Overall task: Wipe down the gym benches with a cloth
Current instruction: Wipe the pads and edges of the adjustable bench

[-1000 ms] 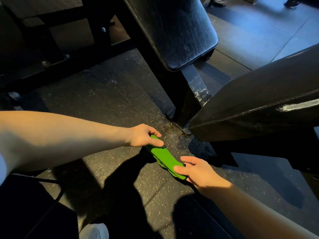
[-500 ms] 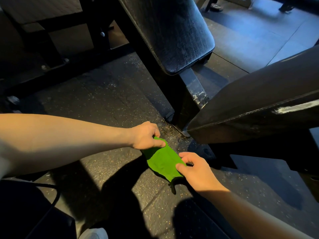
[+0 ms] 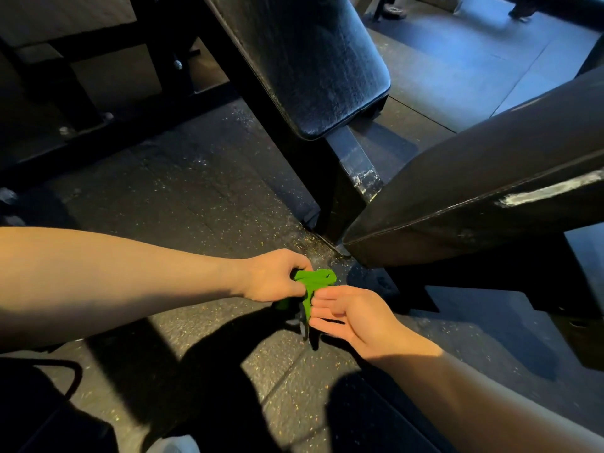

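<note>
Over the speckled rubber floor (image 3: pixel 196 191), the left hand (image 3: pixel 274 277) grips a bunched green cloth (image 3: pixel 315 279). The right hand (image 3: pixel 349 313), fingers loosely curled, touches its hanging end; whether it pinches is unclear. A black padded bench (image 3: pixel 474 191) stands near.

Beneath you, the floor (image 3: pixel 202 197) is dark rubber matting flecked with yellow specks, with seams running between its tiles. A black bench post (image 3: pixel 343 191) stands on it just ahead of you, and the specks lie thickest round its foot. Off to your left, a black frame rail (image 3: pixel 130 138) runs along it. A white shoe (image 3: pixel 173 445) rests at the near edge.
</note>
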Motion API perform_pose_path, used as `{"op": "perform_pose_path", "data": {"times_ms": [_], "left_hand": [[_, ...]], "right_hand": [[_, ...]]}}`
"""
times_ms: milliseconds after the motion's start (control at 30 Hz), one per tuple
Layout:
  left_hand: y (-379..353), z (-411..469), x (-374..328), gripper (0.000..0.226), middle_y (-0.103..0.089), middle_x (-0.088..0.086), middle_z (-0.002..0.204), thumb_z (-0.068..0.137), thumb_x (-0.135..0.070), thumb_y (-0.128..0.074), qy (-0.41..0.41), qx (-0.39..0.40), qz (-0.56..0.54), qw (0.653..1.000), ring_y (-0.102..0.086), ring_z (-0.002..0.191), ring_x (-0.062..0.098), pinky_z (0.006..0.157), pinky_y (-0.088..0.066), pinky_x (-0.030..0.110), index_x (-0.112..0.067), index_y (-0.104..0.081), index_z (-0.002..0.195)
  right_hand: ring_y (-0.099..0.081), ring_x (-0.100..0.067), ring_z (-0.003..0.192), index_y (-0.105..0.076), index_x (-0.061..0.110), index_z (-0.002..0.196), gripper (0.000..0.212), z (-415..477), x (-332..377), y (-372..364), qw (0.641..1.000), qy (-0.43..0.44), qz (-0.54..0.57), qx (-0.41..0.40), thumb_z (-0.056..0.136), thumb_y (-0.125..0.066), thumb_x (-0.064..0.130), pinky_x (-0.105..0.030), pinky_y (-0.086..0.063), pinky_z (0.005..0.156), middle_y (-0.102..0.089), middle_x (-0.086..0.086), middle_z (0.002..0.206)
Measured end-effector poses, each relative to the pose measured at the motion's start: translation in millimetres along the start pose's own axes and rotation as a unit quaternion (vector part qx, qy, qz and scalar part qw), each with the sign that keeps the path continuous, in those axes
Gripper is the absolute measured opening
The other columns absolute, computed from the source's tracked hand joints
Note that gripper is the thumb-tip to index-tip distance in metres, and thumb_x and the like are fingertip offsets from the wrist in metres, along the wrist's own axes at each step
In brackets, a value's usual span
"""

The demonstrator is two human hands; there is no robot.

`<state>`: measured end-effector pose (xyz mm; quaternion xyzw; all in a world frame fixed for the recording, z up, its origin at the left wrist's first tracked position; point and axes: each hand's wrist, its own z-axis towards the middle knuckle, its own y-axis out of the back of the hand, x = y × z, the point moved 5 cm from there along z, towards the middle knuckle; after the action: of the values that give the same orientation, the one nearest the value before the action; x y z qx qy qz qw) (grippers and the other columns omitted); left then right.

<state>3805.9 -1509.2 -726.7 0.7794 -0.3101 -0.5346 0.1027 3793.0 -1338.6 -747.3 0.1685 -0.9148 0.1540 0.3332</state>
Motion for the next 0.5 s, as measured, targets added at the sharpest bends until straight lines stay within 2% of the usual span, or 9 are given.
{"op": "perform_pose_path", "data": {"times_ms": [67,133,200,233,300,367,433,500], "left_hand": [[3,-2,-2,0.009,-0.063,0.000,0.074,0.090,-0.008,-0.063,0.006,0.015,0.005,1.000,-0.054,0.064,0.010,0.064,-0.045,0.029,-0.014,-0.069,0.089],[5,-4,-7,0.014,-0.063,0.002,0.076,0.091,-0.006,-0.059,0.000,0.036,0.005,0.999,-0.054,0.066,0.010,0.065,-0.045,0.027,-0.013,-0.072,0.091],[7,-5,-14,0.019,-0.063,0.001,0.075,0.091,-0.002,-0.056,-0.004,0.044,-0.006,0.999,-0.053,0.065,0.008,0.062,-0.044,0.022,-0.009,-0.073,0.092],[9,-5,-17,0.022,-0.063,0.000,0.074,0.091,0.001,-0.053,-0.004,0.039,-0.006,0.999,-0.053,0.064,0.007,0.061,-0.045,0.021,-0.009,-0.074,0.092],[16,-3,-16,0.026,-0.066,0.001,0.077,0.088,0.004,-0.050,-0.010,0.018,0.016,1.000,-0.055,0.066,0.007,0.065,-0.047,0.024,-0.007,-0.073,0.093],[24,-3,-10,0.030,-0.072,0.006,0.088,0.086,0.006,-0.049,-0.008,0.003,0.055,0.998,-0.060,0.075,0.010,0.075,-0.051,0.029,-0.008,-0.073,0.097],[33,-4,-6,0.035,-0.074,0.005,0.098,0.085,0.008,-0.049,-0.004,-0.009,0.067,0.998,-0.064,0.085,0.013,0.081,-0.052,0.028,-0.014,-0.072,0.099],[40,-9,-10,0.036,-0.071,0.001,0.109,0.088,0.005,-0.053,-0.003,-0.010,0.054,0.998,-0.064,0.087,0.008,0.080,-0.046,0.017,-0.021,-0.067,0.109]], "right_hand": [[-0.068,-0.025,0.078,-0.069,-0.002,0.095,0.021,1,0,11,0.991,0.041,-0.103,-0.074,0.090,-0.054,-0.016,-0.031,-0.061,0.070,-0.068,-0.020,0.090],[-0.067,-0.022,0.088,-0.068,0.006,0.099,0.024,-1,4,12,0.976,0.089,-0.175,-0.094,0.081,-0.071,-0.009,-0.035,-0.056,0.084,-0.069,-0.013,0.098],[-0.068,-0.016,0.103,-0.069,0.013,0.111,0.041,-4,7,6,0.961,0.123,-0.242,-0.051,0.073,-0.084,0.005,-0.038,-0.053,0.097,-0.073,-0.005,0.109],[-0.068,-0.012,0.099,-0.072,0.013,0.108,0.036,-5,8,5,0.956,0.138,-0.258,-0.032,0.074,-0.085,0.010,-0.036,-0.054,0.094,-0.075,-0.005,0.105],[-0.063,-0.009,0.077,-0.074,0.003,0.092,0.019,-9,10,1,0.947,0.167,-0.275,-0.025,0.083,-0.082,0.017,-0.029,-0.051,0.076,-0.073,-0.010,0.086],[-0.055,-0.012,0.071,-0.067,-0.003,0.085,0.040,-12,13,-3,0.942,0.192,-0.272,-0.033,0.082,-0.079,0.035,-0.035,-0.046,0.070,-0.064,-0.015,0.076],[-0.055,-0.016,0.072,-0.061,-0.005,0.085,0.059,-17,13,-9,0.944,0.203,-0.258,-0.029,0.073,-0.074,0.052,-0.042,-0.049,0.073,-0.062,-0.016,0.075],[-0.062,-0.022,0.072,-0.059,-0.004,0.085,0.054,-23,15,-13,0.953,0.198,-0.226,-0.023,0.075,-0.072,0.048,-0.046,-0.055,0.078,-0.064,-0.015,0.075]]}}
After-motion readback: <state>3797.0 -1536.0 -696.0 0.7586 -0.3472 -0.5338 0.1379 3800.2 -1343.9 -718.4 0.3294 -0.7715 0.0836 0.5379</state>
